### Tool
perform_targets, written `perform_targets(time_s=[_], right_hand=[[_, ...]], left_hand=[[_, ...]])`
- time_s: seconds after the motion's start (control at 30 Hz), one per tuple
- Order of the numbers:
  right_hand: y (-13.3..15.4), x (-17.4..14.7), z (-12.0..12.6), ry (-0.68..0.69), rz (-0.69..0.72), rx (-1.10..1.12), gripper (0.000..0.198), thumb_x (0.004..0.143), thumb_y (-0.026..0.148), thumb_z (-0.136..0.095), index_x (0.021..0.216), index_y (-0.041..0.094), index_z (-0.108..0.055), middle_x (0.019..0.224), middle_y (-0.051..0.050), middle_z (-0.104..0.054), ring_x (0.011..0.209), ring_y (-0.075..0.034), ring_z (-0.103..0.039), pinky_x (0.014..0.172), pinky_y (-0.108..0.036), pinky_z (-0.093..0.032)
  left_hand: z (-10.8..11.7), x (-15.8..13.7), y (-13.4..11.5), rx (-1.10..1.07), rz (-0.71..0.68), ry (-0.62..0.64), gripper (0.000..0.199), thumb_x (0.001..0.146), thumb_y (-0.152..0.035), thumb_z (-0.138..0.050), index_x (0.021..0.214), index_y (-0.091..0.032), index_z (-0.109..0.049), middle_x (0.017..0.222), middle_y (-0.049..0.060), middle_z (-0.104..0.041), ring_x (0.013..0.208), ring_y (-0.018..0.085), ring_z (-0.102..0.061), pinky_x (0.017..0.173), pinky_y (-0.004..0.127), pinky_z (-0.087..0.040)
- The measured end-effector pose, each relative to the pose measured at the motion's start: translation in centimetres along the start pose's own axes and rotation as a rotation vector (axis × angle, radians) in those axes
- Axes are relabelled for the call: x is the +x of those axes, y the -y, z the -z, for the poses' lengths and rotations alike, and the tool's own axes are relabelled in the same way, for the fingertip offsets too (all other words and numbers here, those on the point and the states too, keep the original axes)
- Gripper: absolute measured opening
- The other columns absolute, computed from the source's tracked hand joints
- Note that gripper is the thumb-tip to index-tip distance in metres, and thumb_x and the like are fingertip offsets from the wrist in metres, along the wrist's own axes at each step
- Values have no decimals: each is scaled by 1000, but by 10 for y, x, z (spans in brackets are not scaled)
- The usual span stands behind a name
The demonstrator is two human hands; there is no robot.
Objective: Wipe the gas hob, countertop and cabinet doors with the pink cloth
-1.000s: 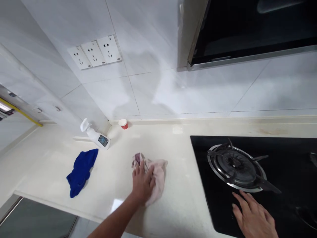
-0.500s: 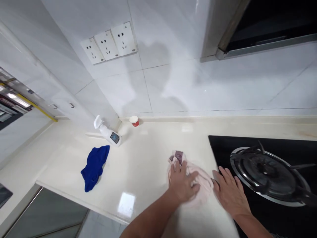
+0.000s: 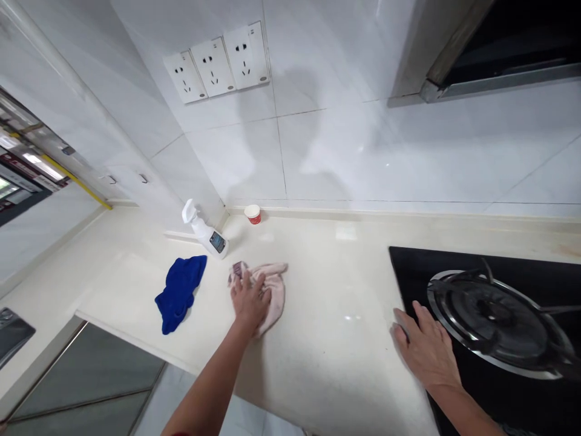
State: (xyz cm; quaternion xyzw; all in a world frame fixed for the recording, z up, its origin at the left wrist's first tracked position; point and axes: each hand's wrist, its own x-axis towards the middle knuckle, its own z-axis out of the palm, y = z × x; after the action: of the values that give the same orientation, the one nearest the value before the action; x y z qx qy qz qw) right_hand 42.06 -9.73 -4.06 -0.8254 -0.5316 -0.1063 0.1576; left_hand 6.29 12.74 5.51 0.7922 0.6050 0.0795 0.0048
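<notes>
My left hand (image 3: 249, 301) presses down on a pale pink cloth (image 3: 276, 297), fingers bent over its bunched folds. The cloth lies on the cream countertop (image 3: 331, 363), with a purplish patch at its far left corner. To the left of it lies a crumpled dark blue cloth (image 3: 180, 293), apart from my hand. My right hand (image 3: 429, 351) is empty, with its fingers apart, at the left edge of the black gas stove (image 3: 408, 272). Its thumb side reaches over the countertop.
A white spray bottle (image 3: 209, 236) and a small red and white paper cup (image 3: 253, 214) stand near the back wall. Sockets (image 3: 213, 66) are set in the tiles. A range hood (image 3: 490, 85) overhangs at upper right. A dark phone-like object (image 3: 13, 333) lies at far left.
My left hand has slid the pink cloth leftwards across the countertop, toward the blue cloth and away from my right hand. My right hand stays by the stove edge. The view has shifted slightly.
</notes>
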Motion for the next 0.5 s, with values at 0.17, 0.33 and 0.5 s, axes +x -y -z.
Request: perform_targets(time_s=[0.17, 0.33, 0.5], right_hand=[[2, -1, -4, 18, -20, -8, 52, 97, 40, -29, 131, 15, -60, 159, -18, -32, 147, -35, -31, 116, -57, -33], [0, -3, -8, 42, -17, -12, 54, 97, 41, -27, 133, 16, -58, 161, -17, -29, 150, -33, -26, 118, -56, -29], [-2, -3, -12, 46, -15, -8, 53, 98, 39, -28, 134, 14, -57, 160, -17, -31, 150, -32, -27, 118, -55, -30]], left_hand=[[11, -104, 47, 115, 45, -131, 43, 93, -42, -55, 135, -38, -63, 155, 10, -44, 140, 41, -39, 104, 57, -41], [3, -168, 10, 53, -101, -99, 53, 88, -48, -60, 141, -42, -55, 161, 8, -37, 141, 44, -37, 101, 59, -41], [-19, -158, -73, -115, -430, 9, 53, 86, -62, -57, 137, -48, -56, 162, 2, -37, 141, 44, -36, 103, 61, -38]])
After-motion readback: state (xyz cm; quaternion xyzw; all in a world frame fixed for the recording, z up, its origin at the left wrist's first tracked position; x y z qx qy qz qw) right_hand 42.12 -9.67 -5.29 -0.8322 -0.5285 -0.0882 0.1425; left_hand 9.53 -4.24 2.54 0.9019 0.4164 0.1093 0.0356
